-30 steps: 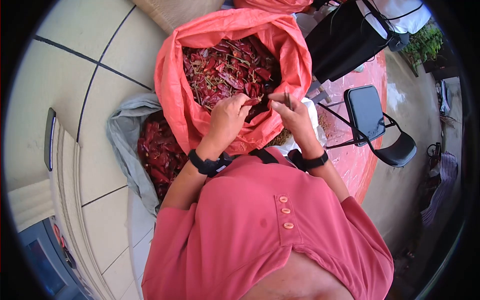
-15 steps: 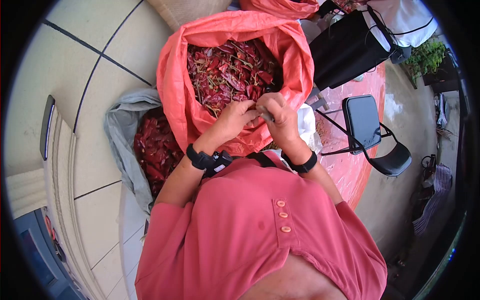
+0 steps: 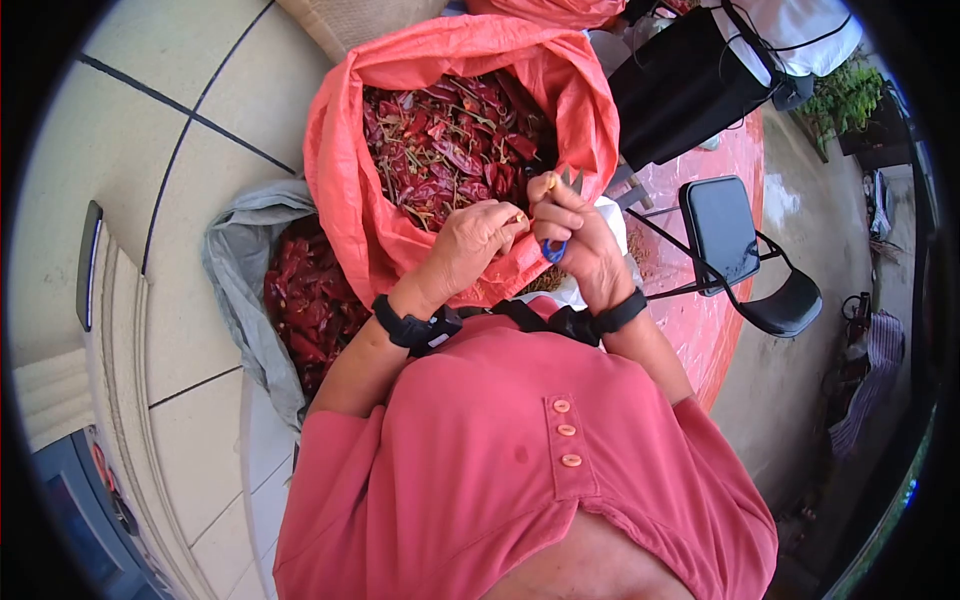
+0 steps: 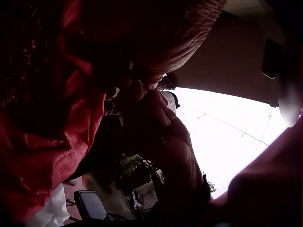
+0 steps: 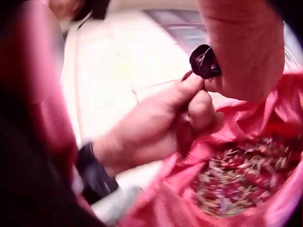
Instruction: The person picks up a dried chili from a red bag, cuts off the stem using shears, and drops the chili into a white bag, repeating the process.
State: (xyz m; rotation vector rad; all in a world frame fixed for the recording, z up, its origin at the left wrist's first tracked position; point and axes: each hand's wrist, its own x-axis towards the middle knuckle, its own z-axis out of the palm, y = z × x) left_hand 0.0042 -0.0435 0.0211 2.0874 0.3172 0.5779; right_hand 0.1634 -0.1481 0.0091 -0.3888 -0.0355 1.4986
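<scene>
In the head view my left hand (image 3: 470,245) holds a dried red chili (image 3: 516,219) at its fingertips, mostly hidden by the fingers. Just beside it, my right hand (image 3: 580,235) grips a pair of scissors with a blue handle loop (image 3: 553,251), and the metal blades (image 3: 573,180) point up past the knuckles. Both hands are over the near rim of a large red sack (image 3: 345,130) filled with dried red chilies (image 3: 450,150) and loose stems. The right wrist view shows the two hands close together, with the left hand (image 5: 147,127) pinching.
A grey sack (image 3: 235,240) with more red chilies (image 3: 310,300) stands at the left. On the right are a black folding chair (image 3: 720,235), a red plastic-like sheet (image 3: 690,330) and a black bag (image 3: 690,95). Another red sack (image 3: 550,10) is at the top.
The hands came together half a second ago and now stand slightly apart. My right hand has turned, bringing the blue handle and blades into view.
</scene>
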